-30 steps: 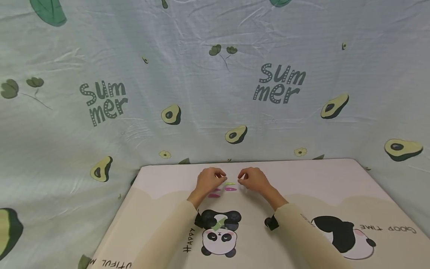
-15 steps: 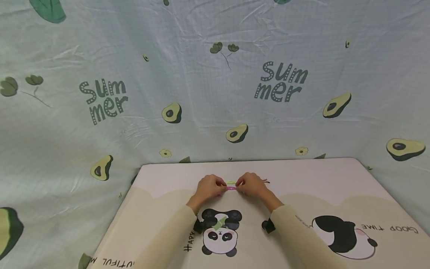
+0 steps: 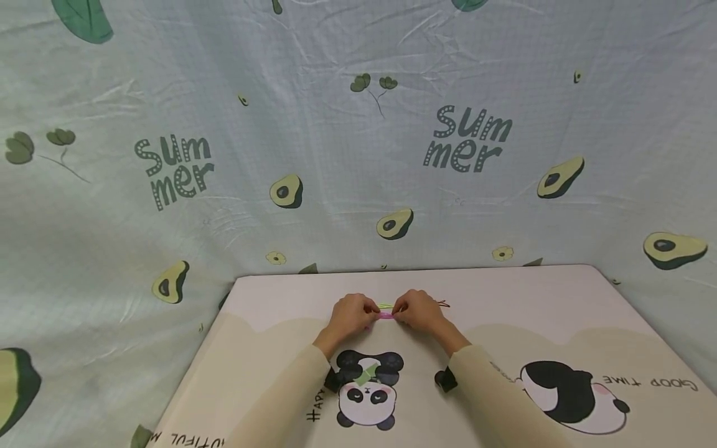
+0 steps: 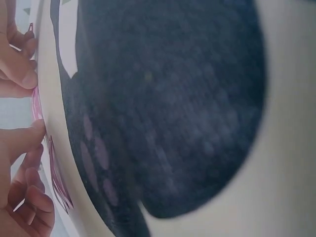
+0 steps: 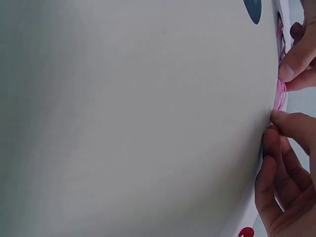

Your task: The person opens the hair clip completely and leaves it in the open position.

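Note:
A slim pink hair clip (image 3: pixel 386 316) lies on the table between my hands. My left hand (image 3: pixel 348 316) pinches its left end with thumb and fingertips, and my right hand (image 3: pixel 419 310) does the same at its right end. The wrist views show the pink middle of this clip (image 4: pixel 36 104) bare between the two thumbs. Just behind it is a yellow-green clip (image 3: pixel 385 305), partly covered by the fingers. Darker pink clips (image 4: pixel 59 180) lie by my left hand, mostly hidden by it in the head view.
Beyond my right hand lie reddish-brown clips (image 3: pixel 444 303). A panda print (image 3: pixel 366 398) marks the tabletop nearer me, and a black-and-white animal print (image 3: pixel 577 395) is at the right. A printed curtain (image 3: pixel 336 155) hangs behind the table's far edge.
Both hands have come down and closer together from above the clips, and they took hold of the pink one's ends. Over the last half second they have barely moved.

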Tool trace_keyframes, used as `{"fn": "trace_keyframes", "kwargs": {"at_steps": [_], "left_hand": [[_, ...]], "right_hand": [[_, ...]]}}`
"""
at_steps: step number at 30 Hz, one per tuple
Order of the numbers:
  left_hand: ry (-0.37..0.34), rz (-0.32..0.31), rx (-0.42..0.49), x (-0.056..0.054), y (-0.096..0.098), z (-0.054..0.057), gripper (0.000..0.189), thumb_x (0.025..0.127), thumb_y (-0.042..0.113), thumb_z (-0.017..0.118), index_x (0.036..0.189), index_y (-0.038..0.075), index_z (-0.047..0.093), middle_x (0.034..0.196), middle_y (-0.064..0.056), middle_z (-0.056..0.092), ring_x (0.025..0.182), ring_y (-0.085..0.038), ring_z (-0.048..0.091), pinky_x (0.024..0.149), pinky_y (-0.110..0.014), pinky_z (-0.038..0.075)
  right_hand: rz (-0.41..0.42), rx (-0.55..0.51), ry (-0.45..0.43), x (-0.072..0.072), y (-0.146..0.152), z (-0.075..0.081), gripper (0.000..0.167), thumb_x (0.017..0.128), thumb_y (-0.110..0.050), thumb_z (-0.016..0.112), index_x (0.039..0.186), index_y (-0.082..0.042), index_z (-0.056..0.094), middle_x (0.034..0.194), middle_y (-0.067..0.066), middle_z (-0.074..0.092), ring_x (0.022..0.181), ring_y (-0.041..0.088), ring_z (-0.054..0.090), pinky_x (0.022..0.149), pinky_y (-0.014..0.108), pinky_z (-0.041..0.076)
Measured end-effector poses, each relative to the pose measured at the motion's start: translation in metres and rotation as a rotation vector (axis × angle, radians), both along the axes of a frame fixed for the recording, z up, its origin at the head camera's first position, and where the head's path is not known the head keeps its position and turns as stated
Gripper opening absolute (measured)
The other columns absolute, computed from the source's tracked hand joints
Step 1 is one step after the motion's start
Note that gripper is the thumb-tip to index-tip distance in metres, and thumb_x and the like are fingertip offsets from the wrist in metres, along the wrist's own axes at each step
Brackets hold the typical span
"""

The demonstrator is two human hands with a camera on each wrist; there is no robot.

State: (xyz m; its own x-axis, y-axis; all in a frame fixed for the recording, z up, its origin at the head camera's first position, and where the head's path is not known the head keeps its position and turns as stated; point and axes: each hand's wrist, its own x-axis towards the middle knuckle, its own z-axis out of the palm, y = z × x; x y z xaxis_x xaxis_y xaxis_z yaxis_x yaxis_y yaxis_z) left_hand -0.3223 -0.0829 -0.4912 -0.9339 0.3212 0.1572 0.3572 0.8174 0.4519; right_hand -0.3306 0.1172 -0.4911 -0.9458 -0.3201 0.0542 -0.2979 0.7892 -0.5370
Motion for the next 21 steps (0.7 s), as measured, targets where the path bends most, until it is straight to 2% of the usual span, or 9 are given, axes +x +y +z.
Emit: {"fn": "trace_keyframes", "kwargs": {"at_steps": [8, 14, 17, 21], "left_hand": [[-0.001, -0.008, 0.020, 0.000, 0.000, -0.002, 0.008, 0.092, 0.021, 0.078, 0.090, 0.013, 0.081, 0.081, 0.004, 0.069, 0.070, -0.009, 0.054, 0.067, -0.026, 0.041], [0.013, -0.001, 0.029, 0.004, 0.001, 0.000, 0.007, 0.092, 0.019, 0.076, 0.089, 0.015, 0.081, 0.084, 0.003, 0.069, 0.072, -0.008, 0.054, 0.068, -0.026, 0.041], [0.018, -0.007, 0.059, 0.005, 0.002, 0.005, 0.007, 0.093, 0.020, 0.076, 0.089, 0.016, 0.080, 0.084, 0.003, 0.069, 0.070, -0.008, 0.054, 0.066, -0.025, 0.041], [0.036, -0.020, 0.118, 0.008, 0.004, 0.013, 0.008, 0.093, 0.021, 0.076, 0.091, 0.015, 0.080, 0.084, 0.004, 0.069, 0.068, -0.006, 0.053, 0.062, -0.023, 0.040]], "right_hand": [[-0.006, 0.004, -0.022, -0.002, 0.000, -0.002, 0.006, 0.089, -0.017, 0.079, 0.086, -0.012, 0.078, 0.075, -0.003, 0.066, 0.069, 0.015, 0.054, 0.061, 0.028, 0.041], [0.038, -0.080, -0.001, -0.001, 0.009, -0.002, 0.005, 0.088, -0.014, 0.076, 0.086, -0.009, 0.078, 0.073, -0.003, 0.066, 0.062, 0.011, 0.056, 0.057, 0.025, 0.044], [0.049, -0.130, -0.001, 0.002, 0.014, 0.004, 0.005, 0.089, -0.012, 0.075, 0.087, -0.007, 0.076, 0.072, -0.002, 0.066, 0.056, 0.009, 0.058, 0.055, 0.024, 0.045], [0.068, -0.142, 0.014, 0.008, 0.021, 0.021, 0.005, 0.090, -0.013, 0.073, 0.089, -0.008, 0.074, 0.075, -0.002, 0.067, 0.058, 0.008, 0.059, 0.057, 0.025, 0.046]]}}
